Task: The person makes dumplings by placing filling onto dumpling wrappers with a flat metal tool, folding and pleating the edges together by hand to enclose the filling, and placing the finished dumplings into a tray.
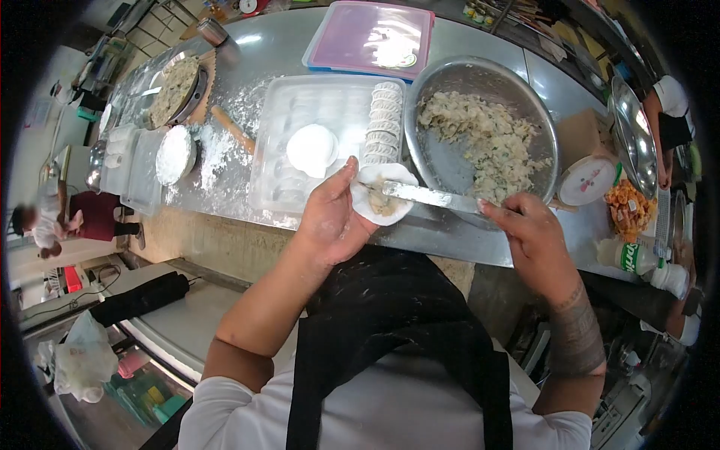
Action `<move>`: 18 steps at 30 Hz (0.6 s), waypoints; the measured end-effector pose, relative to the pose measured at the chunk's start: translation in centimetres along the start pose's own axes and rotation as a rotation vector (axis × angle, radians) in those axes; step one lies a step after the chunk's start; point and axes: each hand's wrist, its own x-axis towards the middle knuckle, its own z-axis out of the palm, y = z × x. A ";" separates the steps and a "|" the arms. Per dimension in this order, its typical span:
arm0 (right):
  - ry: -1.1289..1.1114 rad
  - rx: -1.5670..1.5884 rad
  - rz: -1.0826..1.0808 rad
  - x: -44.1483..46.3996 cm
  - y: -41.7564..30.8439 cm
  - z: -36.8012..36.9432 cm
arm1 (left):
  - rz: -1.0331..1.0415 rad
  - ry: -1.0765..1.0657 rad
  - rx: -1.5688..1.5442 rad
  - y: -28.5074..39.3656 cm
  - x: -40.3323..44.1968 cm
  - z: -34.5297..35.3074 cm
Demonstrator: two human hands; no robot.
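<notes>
My left hand holds a round white dumpling wrapper across its fingers and palm. A dab of pale filling lies on the wrapper. In my right hand is a metal spatula, gripped by its near end, with its flat blade against the filling. Just beyond my hands is a translucent plastic tray with a row of pleated dumplings along its right side. A stack of wrappers sits on it. The steel bowl beside the tray contains chunky pale filling.
A rolling pin and a flour-covered round container are on the floured steel table to the left. Farther left is a pan of filling. A pink-lidded box stands behind the tray. A Sprite bottle lies right. Other people are at both sides.
</notes>
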 end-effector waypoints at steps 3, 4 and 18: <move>0.054 -0.144 -0.093 0.8 0.4 -0.9 | -0.089 -0.013 0.043 0.5 -0.4 0.2; 0.081 -0.211 -0.125 1.0 0.3 -1.6 | -0.104 -0.001 0.037 0.7 -0.4 0.1; 0.074 -0.149 -0.219 3.6 -2.1 -1.2 | -0.042 -0.011 0.111 2.5 -2.1 0.8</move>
